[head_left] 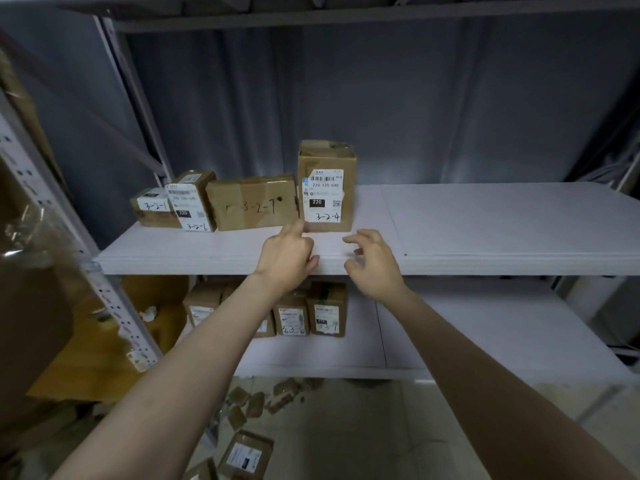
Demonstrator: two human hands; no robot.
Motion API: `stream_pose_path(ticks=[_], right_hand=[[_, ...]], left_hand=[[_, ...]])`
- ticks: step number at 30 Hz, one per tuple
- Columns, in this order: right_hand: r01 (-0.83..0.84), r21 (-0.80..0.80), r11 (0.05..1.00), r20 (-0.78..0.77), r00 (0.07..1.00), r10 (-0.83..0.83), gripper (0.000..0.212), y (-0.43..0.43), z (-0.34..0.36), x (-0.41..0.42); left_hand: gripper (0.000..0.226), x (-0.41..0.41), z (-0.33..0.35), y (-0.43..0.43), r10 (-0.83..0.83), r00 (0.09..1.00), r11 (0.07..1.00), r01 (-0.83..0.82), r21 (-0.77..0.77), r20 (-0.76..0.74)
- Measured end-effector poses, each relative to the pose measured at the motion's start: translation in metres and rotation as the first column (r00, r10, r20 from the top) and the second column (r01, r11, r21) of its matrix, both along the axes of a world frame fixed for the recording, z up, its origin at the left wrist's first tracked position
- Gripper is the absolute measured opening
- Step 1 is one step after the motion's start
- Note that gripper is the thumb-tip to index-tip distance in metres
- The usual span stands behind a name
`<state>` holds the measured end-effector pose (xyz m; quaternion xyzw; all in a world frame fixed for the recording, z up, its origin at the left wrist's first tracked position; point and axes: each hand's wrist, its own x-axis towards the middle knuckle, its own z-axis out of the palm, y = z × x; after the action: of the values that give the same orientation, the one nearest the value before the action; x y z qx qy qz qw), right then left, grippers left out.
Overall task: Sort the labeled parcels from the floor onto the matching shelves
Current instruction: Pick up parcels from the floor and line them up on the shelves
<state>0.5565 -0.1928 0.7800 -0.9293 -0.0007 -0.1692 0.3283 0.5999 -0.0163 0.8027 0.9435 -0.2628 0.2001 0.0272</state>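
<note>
A tall cardboard parcel marked 3-2-4 (326, 188) stands upright on the white middle shelf (485, 230). To its left sit parcels marked 3-2-7 (252, 202), 3-2-6 (192, 200) and 3-2-1 (154, 206) in a row. My left hand (285, 259) is just below the 3-2-4 parcel, one fingertip touching its lower left corner. My right hand (375, 263) hovers a little in front of that parcel, fingers spread, holding nothing. Several labeled parcels (325, 310) stand on the lower shelf (467, 341). More parcels (247, 453) lie on the floor below.
A grey shelf upright (138, 109) rises at the left, with a perforated post (114, 306) and large cardboard boxes (31, 306) beside it. A grey curtain hangs behind the shelves. The right halves of both shelves hold no parcels.
</note>
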Motion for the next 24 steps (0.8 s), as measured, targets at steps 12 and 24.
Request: stream_pose_path(ticks=[12,24], right_hand=[[-0.038,0.062,0.997,-0.142,0.989,0.046,0.024,0.053,-0.082,-0.077],[-0.216,0.103,0.971,-0.3,0.924,0.237,0.02,0.138,-0.159,-0.109]], left_hand=[[0.017,-0.071,-0.076,0.091,0.135,0.972,0.991,-0.129,0.041,-0.194],[0.027,-0.131,-0.156,0.193,0.388,0.834,0.921,-0.37,0.123,-0.393]])
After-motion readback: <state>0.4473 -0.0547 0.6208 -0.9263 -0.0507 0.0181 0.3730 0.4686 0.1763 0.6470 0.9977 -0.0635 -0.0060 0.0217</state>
